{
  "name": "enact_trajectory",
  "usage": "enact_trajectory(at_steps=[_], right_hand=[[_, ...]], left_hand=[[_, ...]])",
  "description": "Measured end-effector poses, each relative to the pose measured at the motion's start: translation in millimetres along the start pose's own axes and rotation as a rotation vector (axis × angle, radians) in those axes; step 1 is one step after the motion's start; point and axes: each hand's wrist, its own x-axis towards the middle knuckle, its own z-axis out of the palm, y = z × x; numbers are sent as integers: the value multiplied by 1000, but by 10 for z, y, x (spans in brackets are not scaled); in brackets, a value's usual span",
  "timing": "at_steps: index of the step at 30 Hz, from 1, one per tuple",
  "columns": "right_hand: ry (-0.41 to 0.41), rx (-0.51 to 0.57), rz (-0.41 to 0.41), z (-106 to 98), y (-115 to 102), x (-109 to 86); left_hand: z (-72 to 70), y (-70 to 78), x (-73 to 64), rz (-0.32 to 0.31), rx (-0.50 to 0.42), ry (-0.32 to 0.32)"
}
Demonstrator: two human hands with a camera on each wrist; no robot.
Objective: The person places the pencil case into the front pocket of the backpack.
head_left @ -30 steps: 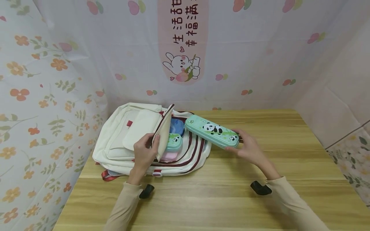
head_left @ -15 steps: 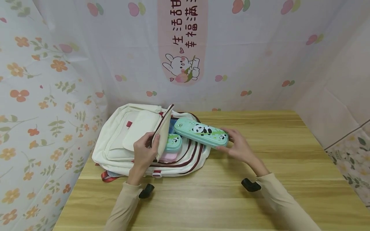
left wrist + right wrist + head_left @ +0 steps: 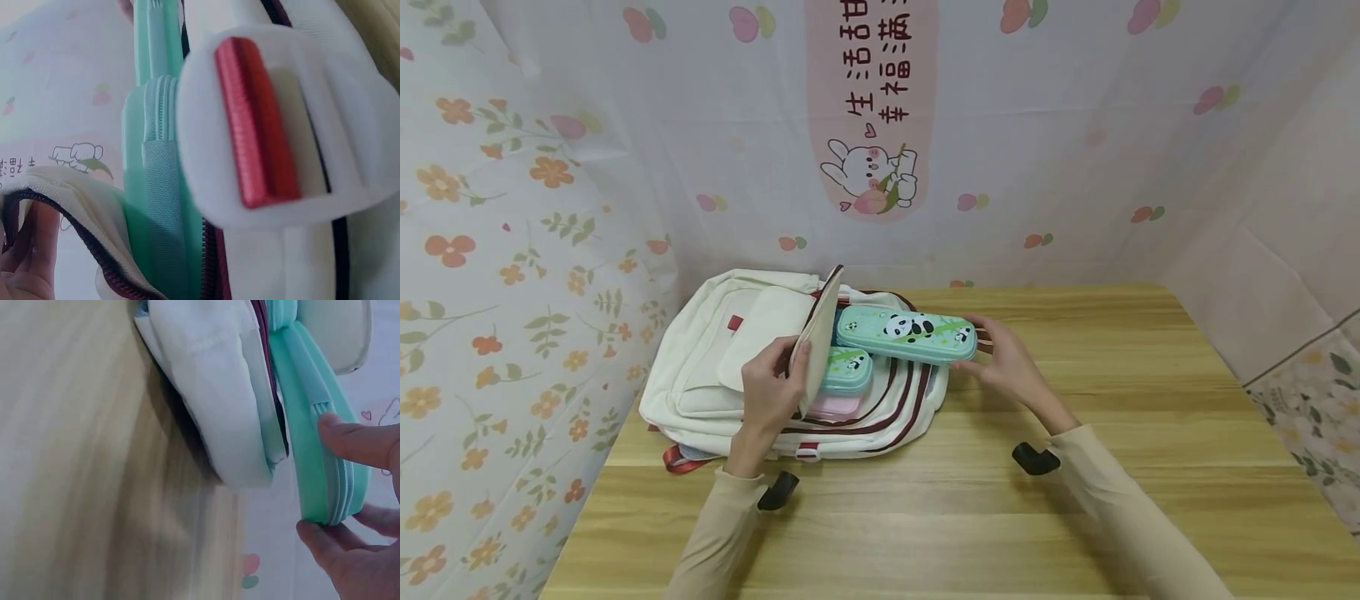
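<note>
A cream backpack (image 3: 707,367) with dark red zips lies on the table, its main compartment unzipped. My left hand (image 3: 771,392) pinches the edge of the raised front flap (image 3: 817,350). My right hand (image 3: 1011,367) grips the right end of a mint green pencil case (image 3: 887,343) with panda pictures, thumb on the near side in the right wrist view. The case's left end reaches in beside the flap, over the opening. A smaller mint panda case (image 3: 847,372) sits in the compartment, with a pink item (image 3: 837,406) below it. A sliver of something blue shows behind the flap.
The wood table (image 3: 925,517) stretches out in front and to the right. A patterned cloth wall (image 3: 1045,167) stands close behind the bag, another on the left. A red strap (image 3: 683,460) sticks out at the bag's near left. Black wrist mounts (image 3: 1036,458) hang by the sleeves.
My right hand has carried the long pencil case leftward to the bag's opening, and the case has turned closer to level. The flap in my left hand has shifted slightly left.
</note>
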Motion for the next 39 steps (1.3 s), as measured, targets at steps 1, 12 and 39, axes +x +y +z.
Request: enact_trajectory(at_steps=[1, 12, 39], right_hand=[[-9, 0, -8, 1, -6, 25], [-74, -2, -32, 12, -59, 185], [-33, 29, -14, 280, -173, 305]], left_hand=[[1, 5, 6, 0, -1, -1], [35, 35, 87, 33, -17, 9], [28, 19, 193, 128, -69, -147]])
